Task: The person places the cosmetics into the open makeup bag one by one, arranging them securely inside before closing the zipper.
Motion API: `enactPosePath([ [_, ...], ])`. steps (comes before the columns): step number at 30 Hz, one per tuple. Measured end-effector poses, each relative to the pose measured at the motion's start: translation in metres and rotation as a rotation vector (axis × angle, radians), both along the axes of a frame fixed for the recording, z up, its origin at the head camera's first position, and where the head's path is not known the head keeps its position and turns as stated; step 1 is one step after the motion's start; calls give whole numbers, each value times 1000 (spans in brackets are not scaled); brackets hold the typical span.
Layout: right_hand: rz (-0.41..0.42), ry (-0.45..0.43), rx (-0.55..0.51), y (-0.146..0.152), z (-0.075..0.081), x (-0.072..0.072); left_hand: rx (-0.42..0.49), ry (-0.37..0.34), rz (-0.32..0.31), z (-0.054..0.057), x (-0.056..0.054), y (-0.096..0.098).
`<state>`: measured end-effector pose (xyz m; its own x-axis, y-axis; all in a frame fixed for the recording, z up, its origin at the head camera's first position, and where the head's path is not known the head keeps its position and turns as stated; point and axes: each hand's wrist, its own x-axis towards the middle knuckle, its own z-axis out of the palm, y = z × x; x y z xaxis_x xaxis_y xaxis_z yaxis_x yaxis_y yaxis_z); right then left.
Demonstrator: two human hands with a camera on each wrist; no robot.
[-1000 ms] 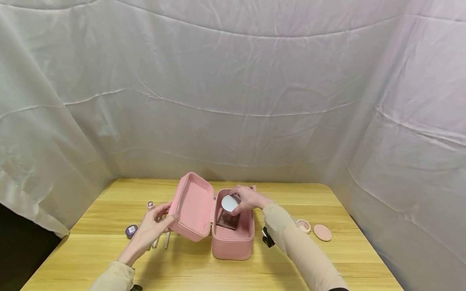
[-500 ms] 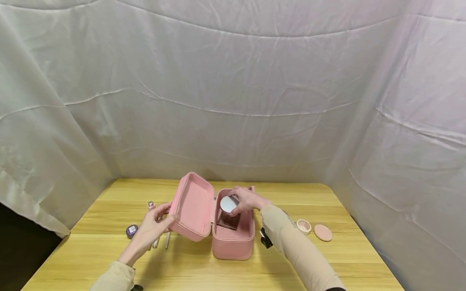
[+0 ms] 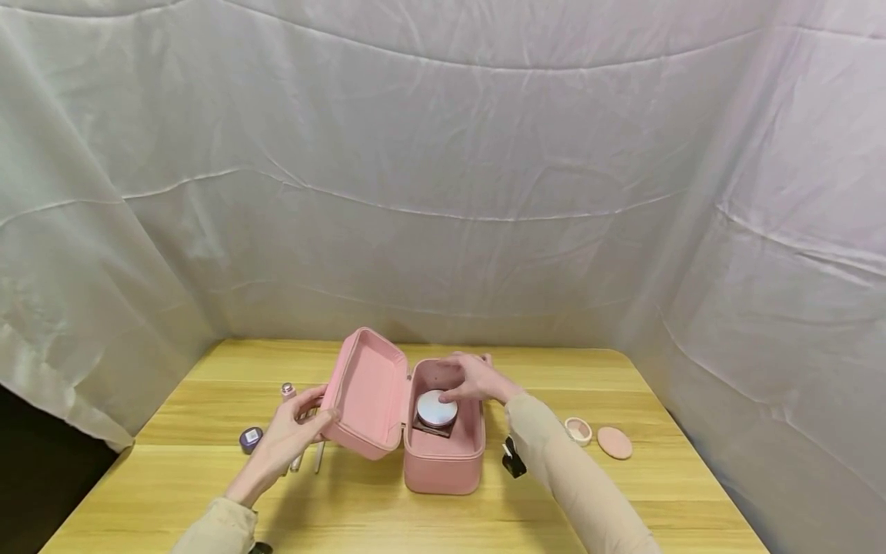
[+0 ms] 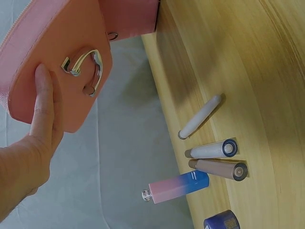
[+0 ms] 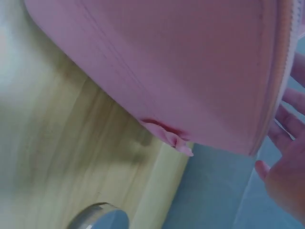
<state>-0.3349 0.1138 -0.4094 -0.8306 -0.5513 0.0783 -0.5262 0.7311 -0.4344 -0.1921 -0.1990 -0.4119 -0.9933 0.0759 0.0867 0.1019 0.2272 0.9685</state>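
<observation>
A pink cosmetic case stands on the table with its lid swung out to the left. My left hand holds the lid's outer edge, thumb at the rim; in the left wrist view, fingers lie flat on the lid beside a metal handle ring. Inside the case, a round white compact rests on a dark square palette. My right hand hovers over the case's back right part, fingers spread, thumb at the compact's edge. Whether the thumb touches it, I cannot tell.
Left of the case are a pink-and-blue tube, two slim tubes, a white stick and a purple jar. Rightward lie a round pan, a pink puff and a black item. A grey curtain hangs behind.
The compact, earlier tilted in my right hand, now lies flatter and lower on the palette. My right fingers have let go of it and spread. The left hand and lid have not moved.
</observation>
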Motion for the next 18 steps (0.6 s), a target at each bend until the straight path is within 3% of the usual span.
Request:
enactPosePath([
  [5,-44,54,-237,10,-11,3,5,-2,-2,-1,0,0],
  [9,-126,157,-474,19,-24,4,8,0,-6,-3,-1,-1],
  [13,-283,247,-655,27,-35,7,3,-6,0,-3,-1,-1],
  [18,-524,303,-745,40,-48,20,-7,-4,2,-3,-1,-1],
])
